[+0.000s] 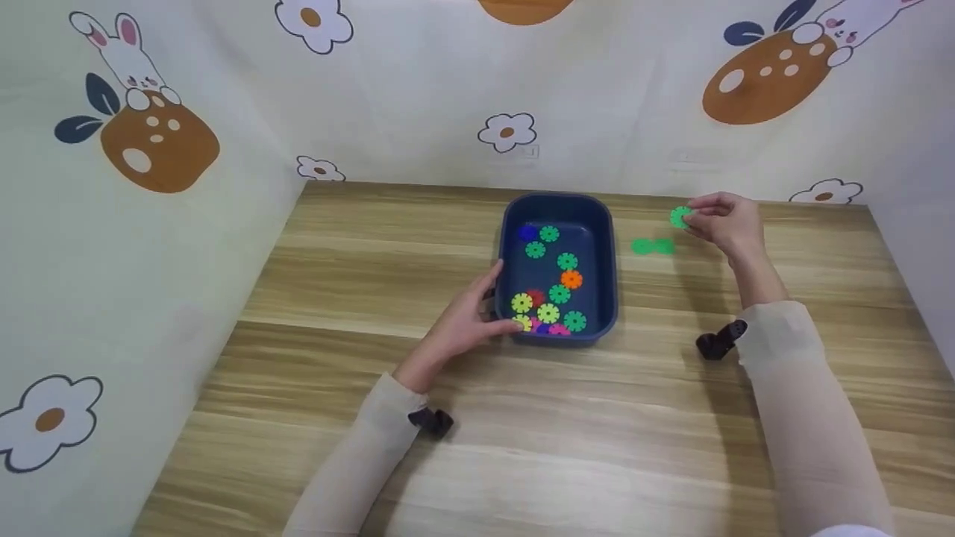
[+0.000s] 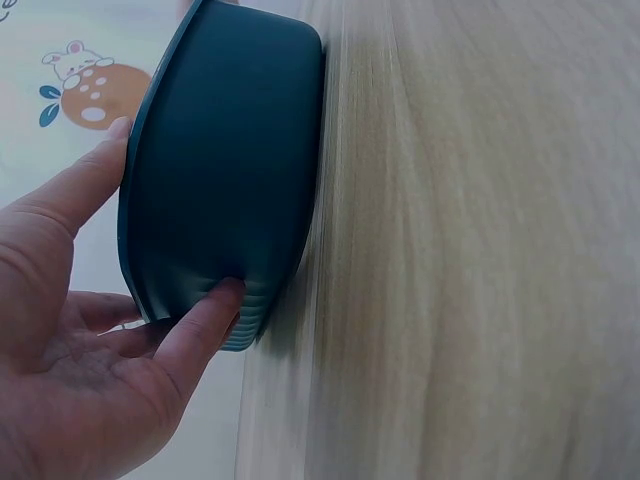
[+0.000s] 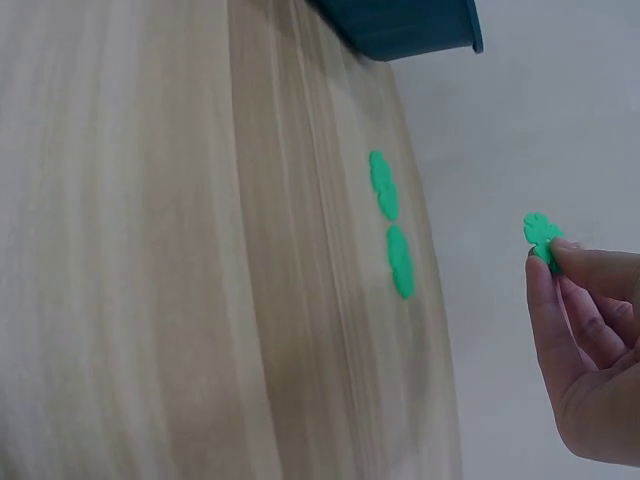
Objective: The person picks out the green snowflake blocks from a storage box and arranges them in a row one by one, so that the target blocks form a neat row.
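A dark blue plastic tub point(image 1: 608, 283) stands on the table, holding several notched plastic discs in green, yellow, orange, red, pink and blue. My left hand point(image 1: 466, 321) grips its near left corner, with fingers along the side wall; the left wrist view shows that hand point(image 2: 110, 340) against the tub's outer wall point(image 2: 225, 130). Above the table to the right of the tub, my right hand point(image 1: 727, 224) pinches a green notched disc point(image 1: 680, 217) between thumb and fingers. Two green discs point(image 1: 652, 246) lie flat side by side on the table below it.
The wood-grain table point(image 1: 358, 261) meets a patterned wall covering point(image 1: 418, 97) at the back and on the left. A plain wall point(image 1: 918, 201) borders the right. Small black devices point(image 1: 721, 341) are strapped at both wrists.
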